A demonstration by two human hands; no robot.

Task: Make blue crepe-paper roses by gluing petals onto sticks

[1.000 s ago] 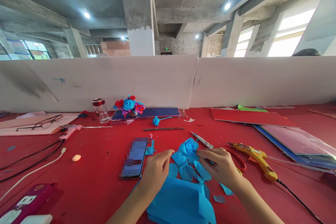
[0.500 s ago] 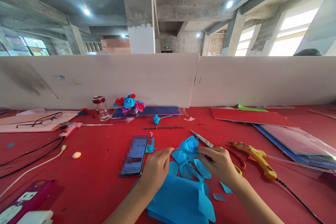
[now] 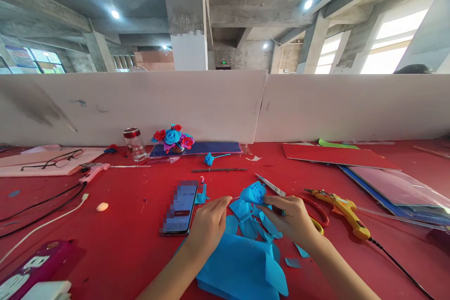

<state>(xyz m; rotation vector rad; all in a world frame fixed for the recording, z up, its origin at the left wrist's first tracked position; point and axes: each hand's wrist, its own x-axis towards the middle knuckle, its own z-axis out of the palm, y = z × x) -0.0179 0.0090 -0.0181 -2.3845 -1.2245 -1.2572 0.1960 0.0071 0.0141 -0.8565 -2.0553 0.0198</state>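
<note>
Blue paper flower (image 3: 253, 192) between left hand (image 3: 210, 219) and right hand (image 3: 294, 215). Left grip pinched on thin stem (image 3: 236, 197); right grip clamped on flower's right edge. Scissors (image 3: 272, 186) behind flower.

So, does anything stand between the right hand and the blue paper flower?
Nothing visible does: the right hand appears to touch the right edge of the blue paper flower. The scissors lie beyond, partly hidden.

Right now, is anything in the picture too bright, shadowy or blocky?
All in the head view: windows at right glare white; a soft shadow lies beside the purple power strip; squares hide the phone's left side; the blue rose looks fairly clear.
</note>
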